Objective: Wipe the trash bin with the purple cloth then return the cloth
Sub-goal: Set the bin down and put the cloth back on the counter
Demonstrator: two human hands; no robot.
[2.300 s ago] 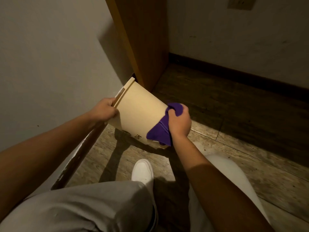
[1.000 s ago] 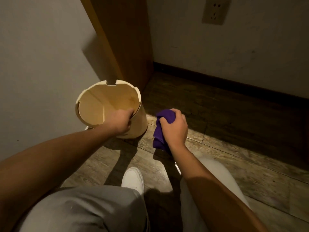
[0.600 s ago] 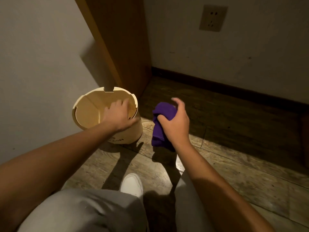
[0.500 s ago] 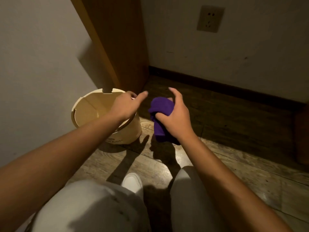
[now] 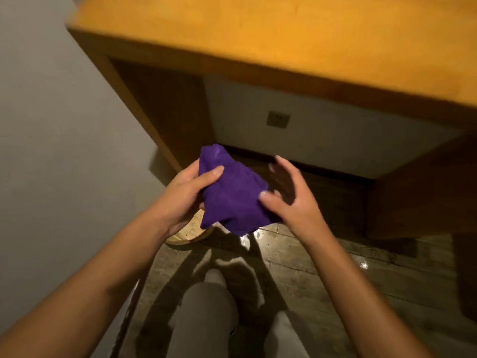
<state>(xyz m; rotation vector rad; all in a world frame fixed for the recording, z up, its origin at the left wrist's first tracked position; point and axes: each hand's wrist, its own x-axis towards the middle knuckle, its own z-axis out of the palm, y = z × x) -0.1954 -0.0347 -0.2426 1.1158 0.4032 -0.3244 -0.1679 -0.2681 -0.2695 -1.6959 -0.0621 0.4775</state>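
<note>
Under the orange wooden worktop (image 5: pixel 284 34), the left hand (image 5: pixel 180 200) is clamping the crumpled purple cloth (image 5: pixel 232 197), right hand (image 5: pixel 289 202) fingers spreading apart beside it

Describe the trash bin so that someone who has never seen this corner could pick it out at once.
Start at the orange wooden desk against the grey wall and follow its left side panel down to the floor. The trash bin stands there, mostly hidden behind the left hand and the purple cloth. It is the only pale, round thing on the dark wooden floor.
</note>
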